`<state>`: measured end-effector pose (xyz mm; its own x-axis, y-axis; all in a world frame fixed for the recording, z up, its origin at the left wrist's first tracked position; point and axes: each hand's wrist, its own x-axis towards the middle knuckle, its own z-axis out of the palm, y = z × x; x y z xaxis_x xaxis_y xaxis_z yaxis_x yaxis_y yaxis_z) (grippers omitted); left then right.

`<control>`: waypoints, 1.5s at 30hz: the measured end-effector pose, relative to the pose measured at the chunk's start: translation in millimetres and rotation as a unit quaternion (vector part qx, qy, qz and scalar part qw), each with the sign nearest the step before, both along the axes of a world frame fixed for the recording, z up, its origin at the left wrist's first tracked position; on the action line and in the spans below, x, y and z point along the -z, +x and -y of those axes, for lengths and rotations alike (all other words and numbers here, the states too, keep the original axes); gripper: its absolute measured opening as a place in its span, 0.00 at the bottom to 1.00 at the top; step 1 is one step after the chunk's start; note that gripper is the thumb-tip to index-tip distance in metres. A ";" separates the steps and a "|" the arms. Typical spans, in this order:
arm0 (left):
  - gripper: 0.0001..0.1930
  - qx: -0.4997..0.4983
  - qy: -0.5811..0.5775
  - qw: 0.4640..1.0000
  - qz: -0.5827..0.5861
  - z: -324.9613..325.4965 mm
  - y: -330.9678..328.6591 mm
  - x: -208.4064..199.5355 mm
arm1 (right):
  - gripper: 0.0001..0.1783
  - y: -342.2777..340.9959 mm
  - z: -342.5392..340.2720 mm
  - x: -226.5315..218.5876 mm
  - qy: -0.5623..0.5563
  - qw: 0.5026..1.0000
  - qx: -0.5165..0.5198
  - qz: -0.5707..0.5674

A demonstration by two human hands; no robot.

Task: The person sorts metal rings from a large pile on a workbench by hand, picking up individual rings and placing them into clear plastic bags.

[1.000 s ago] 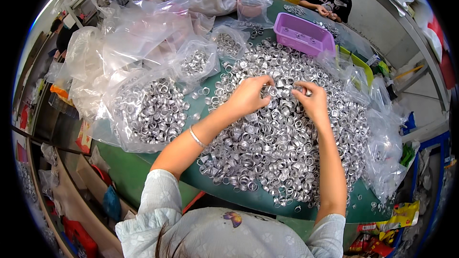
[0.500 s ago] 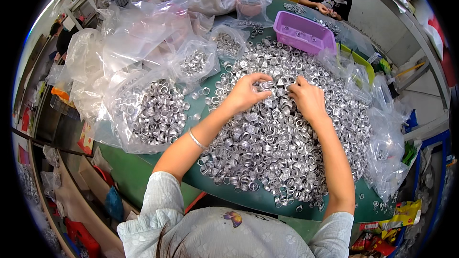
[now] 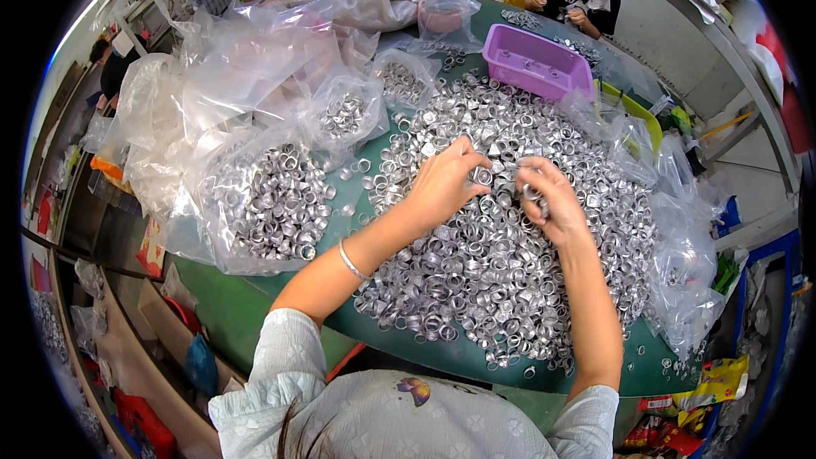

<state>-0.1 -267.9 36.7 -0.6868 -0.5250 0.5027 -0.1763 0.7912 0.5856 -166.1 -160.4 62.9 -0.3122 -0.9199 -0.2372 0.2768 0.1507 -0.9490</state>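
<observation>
A broad heap of silvery metal rings (image 3: 476, 246) covers much of the green table. Above its middle, my left hand (image 3: 446, 183) pinches one metal ring (image 3: 482, 176) between thumb and fingertips. My right hand (image 3: 557, 204) is just to the right, its fingers curled and slightly blurred. Within those fingers some silvery rings (image 3: 534, 195) show in part; how many I cannot tell. The hands are a short gap apart.
Clear plastic bags with rings (image 3: 285, 200) lie at the left, below crumpled plastic sheeting (image 3: 229, 68). A purple basket (image 3: 537, 76) and a yellow-green basket (image 3: 650, 123) stand beyond the heap. Across the table sits a co-worker (image 3: 578, 0). More plastic (image 3: 684, 263) lies at the right edge.
My right hand has come down slightly and turned, so rings show inside its curled fingers. My left hand has tilted a little, with the ring at its fingertips. The co-worker's hands have moved apart.
</observation>
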 end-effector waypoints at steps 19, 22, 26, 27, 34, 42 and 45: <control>0.09 0.042 0.096 0.992 -0.075 8.3 -11.0 13.4 | 0.12 -15.9 -43.4 -4.9 0.114 0.757 0.006 -0.644; 0.09 0.128 0.548 0.826 -0.030 15.7 -4.4 -1.8 | 0.13 -57.0 -61.5 -10.4 0.114 0.798 0.040 -0.590; 0.15 0.117 0.388 0.914 0.033 -2.2 -32.0 -11.7 | 0.10 -93.9 -70.0 -13.0 0.112 0.746 0.141 -0.641; 0.12 0.096 0.310 0.944 0.062 -3.3 -41.5 -15.6 | 0.10 -100.4 -70.1 -7.1 0.127 0.725 0.108 -0.668; 0.09 0.103 -0.060 0.991 0.057 6.1 -104.7 6.5 | 0.11 -97.0 -62.3 -5.8 0.144 0.588 -0.021 -0.796; 0.12 0.109 -0.121 0.960 0.227 -4.7 -154.5 4.8 | 0.12 -101.7 -72.8 -15.5 0.114 0.702 -0.005 -0.703; 0.13 0.127 -0.138 0.957 0.222 -6.7 -163.6 6.0 | 0.12 -124.1 -88.1 -8.9 0.025 0.834 0.066 -0.547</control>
